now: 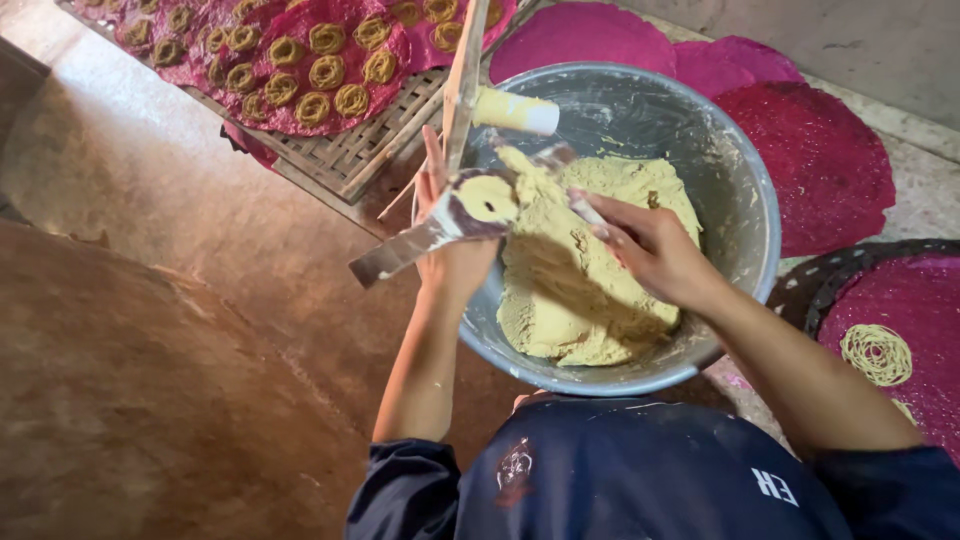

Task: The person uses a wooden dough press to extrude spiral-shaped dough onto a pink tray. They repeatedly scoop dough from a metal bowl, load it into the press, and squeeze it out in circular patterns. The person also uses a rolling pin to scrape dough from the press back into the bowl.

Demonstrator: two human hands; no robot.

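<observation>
My left hand (452,255) grips a metal dough press (470,205) from behind. The press's round barrel is packed with yellow dough and one flat metal wing sticks out to the lower left. Its wooden lever (462,70) with a pale, dough-smeared plunger (515,110) stands tilted up above the barrel. My right hand (650,250) is over the big mound of yellow dough (575,290), fingertips pinched on the press's other thin metal wing. Press and dough are over a large grey metal bowl (745,190).
A woven bamboo tray (350,150) at the top left carries pink round mats (300,60) covered with several yellow dough spirals. More pink and dark red mats (820,160) lie to the right, one with a spiral (877,353). Brown floor (150,380) on the left.
</observation>
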